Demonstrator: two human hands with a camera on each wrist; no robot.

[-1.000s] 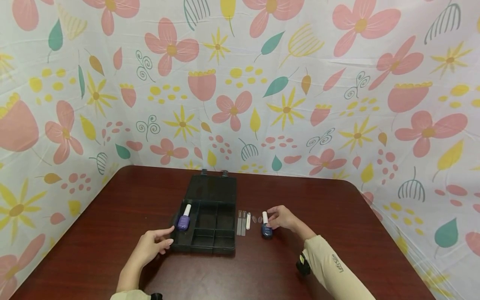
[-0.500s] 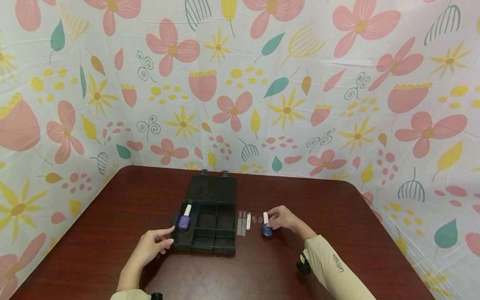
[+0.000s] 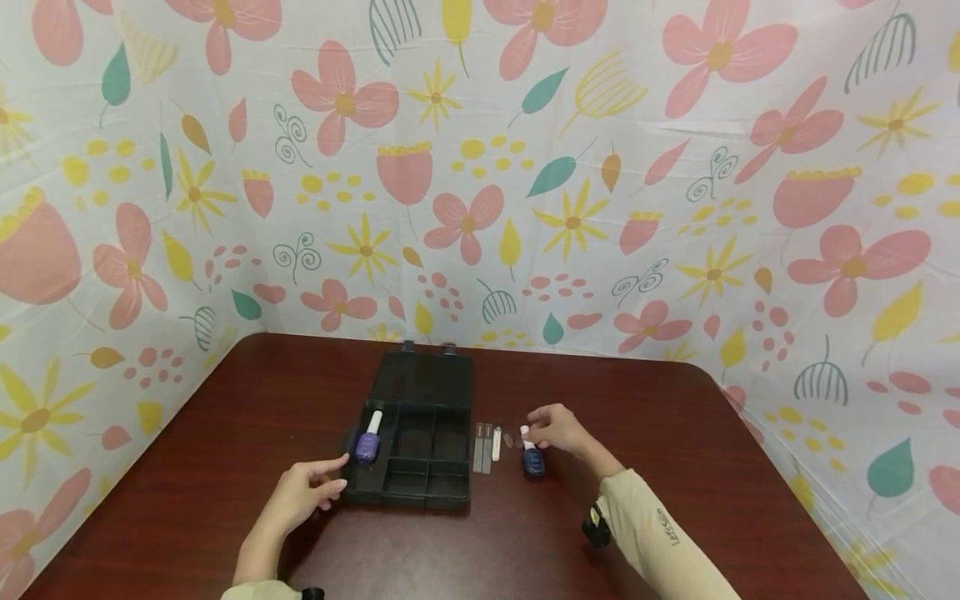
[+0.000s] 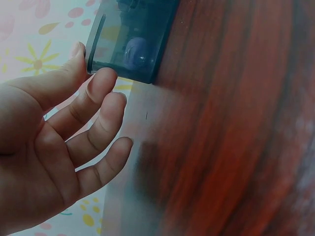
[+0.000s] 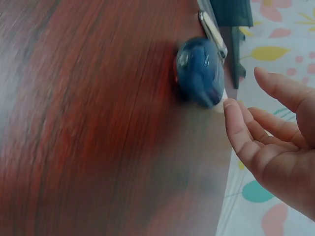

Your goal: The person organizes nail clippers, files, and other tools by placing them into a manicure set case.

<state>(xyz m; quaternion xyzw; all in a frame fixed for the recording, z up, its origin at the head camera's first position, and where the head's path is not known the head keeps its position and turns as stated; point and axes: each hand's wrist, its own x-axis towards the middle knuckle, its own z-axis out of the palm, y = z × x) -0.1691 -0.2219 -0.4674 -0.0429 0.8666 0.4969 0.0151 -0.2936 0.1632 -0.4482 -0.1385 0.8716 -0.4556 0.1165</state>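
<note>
At the left edge of the black compartment box [image 3: 408,500], my left hand [image 3: 296,497] touches the side with its fingertips. In the left wrist view the fingers [image 4: 110,115] are loosely bent beside the box corner [image 4: 147,69]. Inside the long left compartment lies a purple nail polish bottle [image 3: 367,446] with a white cap. My right hand [image 3: 558,429] is at the white cap of a dark blue nail polish bottle [image 3: 533,462] on the table. The right wrist view shows thumb and fingers spread apart beside the blue bottle [image 5: 199,71], not closed round it.
Between the box and the blue bottle lie two grey nail files [image 3: 483,450], a nail clipper [image 3: 497,443] and small clear oval pieces [image 3: 508,439]. The box lid [image 3: 423,379] lies back, open. A floral cloth [image 3: 480,167] hangs behind the brown table [image 3: 622,400].
My right hand has shifted slightly up and left along the blue bottle's cap, and the cap end leans a little more left. My left hand stays at the box.
</note>
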